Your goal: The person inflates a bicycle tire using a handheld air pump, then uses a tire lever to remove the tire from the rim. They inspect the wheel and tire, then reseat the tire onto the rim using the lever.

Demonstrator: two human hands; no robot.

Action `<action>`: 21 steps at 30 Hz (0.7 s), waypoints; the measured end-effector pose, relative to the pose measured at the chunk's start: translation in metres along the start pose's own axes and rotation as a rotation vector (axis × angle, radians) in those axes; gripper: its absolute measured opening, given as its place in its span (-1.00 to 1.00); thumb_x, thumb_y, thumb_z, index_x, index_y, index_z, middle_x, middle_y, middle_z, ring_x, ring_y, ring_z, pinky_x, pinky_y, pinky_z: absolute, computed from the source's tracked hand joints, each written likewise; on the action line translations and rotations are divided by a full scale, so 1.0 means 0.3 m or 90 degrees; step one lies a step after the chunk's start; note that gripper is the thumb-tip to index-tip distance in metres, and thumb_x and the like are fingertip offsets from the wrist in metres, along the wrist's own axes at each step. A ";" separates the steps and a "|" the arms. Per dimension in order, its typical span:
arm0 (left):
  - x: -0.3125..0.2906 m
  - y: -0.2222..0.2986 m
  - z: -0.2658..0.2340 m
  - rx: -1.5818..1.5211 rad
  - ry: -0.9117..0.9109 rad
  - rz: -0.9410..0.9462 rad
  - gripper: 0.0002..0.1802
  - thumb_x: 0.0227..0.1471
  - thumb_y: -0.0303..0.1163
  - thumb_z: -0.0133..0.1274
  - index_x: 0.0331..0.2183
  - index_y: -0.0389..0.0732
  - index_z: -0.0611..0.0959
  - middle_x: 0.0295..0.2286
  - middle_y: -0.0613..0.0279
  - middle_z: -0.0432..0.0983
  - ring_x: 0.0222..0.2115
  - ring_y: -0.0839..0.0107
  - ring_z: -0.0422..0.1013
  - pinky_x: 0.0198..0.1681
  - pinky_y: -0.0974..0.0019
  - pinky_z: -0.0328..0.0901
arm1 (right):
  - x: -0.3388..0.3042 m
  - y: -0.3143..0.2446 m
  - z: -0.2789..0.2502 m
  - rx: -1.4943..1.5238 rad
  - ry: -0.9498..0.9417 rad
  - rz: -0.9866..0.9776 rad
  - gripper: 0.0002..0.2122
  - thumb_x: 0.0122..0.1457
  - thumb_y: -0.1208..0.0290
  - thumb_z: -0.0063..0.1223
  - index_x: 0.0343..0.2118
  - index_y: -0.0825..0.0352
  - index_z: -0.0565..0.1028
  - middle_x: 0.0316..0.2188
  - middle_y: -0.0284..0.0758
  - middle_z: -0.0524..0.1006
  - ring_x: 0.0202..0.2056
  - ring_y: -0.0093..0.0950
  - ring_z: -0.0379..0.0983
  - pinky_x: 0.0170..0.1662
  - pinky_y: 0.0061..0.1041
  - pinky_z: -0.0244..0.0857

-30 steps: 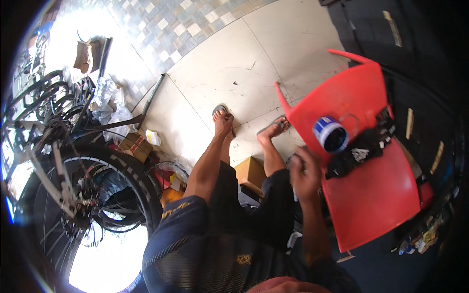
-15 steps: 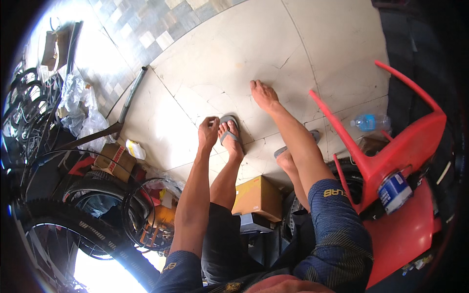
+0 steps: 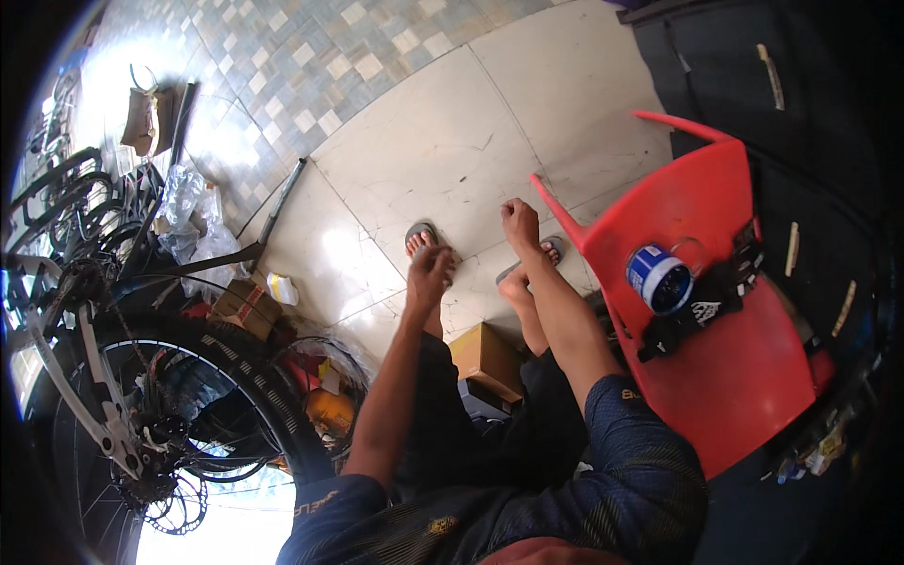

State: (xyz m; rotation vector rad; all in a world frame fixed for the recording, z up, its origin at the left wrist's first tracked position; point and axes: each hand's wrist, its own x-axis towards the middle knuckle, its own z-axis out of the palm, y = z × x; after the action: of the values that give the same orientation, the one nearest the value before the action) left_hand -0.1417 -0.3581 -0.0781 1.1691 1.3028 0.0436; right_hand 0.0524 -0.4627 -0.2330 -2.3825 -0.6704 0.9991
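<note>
The head view shows both arms stretched to frame centre, left hand (image 3: pixel 429 275) loosely curled over a sandalled foot (image 3: pixel 421 237), right hand (image 3: pixel 519 221) now empty and half-closed, away from the blue-lidded can (image 3: pixel 659 279) at right on the red chair (image 3: pixel 725 358).

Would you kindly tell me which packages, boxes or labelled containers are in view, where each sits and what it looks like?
Round can: on the red plastic chair, at the person's right; blue with a white band.
Cardboard box: on the floor between the person's legs; plain brown, rectangular.
Second cardboard box: on the floor beside the bicycle wheel; brown with a red patch.
Small carton: just right of that box; white and yellow.
Clear plastic bags: crumpled, near the bicycle parts.
</note>
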 end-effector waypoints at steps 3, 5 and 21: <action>-0.084 -0.162 0.039 0.043 -0.071 -0.061 -0.73 0.24 -0.31 0.07 -0.15 -0.33 0.63 -0.43 0.24 0.59 -0.42 0.51 0.51 -0.34 0.42 0.38 | 0.020 0.044 0.171 -0.062 -0.061 -0.030 -0.84 0.20 0.35 0.12 -0.26 0.31 0.48 -0.34 -0.13 0.56 -0.26 -0.08 0.53 -0.23 -0.16 0.43; -0.136 -0.288 0.052 0.190 -0.094 0.031 -0.73 0.21 -0.30 0.10 -0.15 -0.28 0.63 -0.42 0.09 0.61 -0.38 0.33 0.56 -0.28 0.30 0.41 | 0.099 0.047 0.267 -0.098 -0.085 -0.076 -0.83 0.23 0.36 0.07 -0.17 0.28 0.44 -0.28 -0.12 0.54 -0.26 -0.08 0.54 -0.22 -0.15 0.45; -0.262 -0.342 0.000 0.072 -0.011 0.000 -0.83 0.22 -0.42 0.04 -0.21 -0.32 0.60 -0.49 0.21 0.53 -0.46 0.50 0.42 -0.37 0.39 0.34 | -0.115 -0.277 0.067 0.047 -0.002 -0.073 -0.87 0.24 0.35 -0.02 -0.28 0.26 0.51 -0.35 -0.14 0.59 -0.27 -0.07 0.53 -0.20 -0.11 0.41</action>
State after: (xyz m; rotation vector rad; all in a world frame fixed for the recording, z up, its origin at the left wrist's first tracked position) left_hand -0.2264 -0.4547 -0.0918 1.2636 1.3032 -0.0408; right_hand -0.0048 -0.4145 -0.1792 -2.2530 -0.7490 0.9620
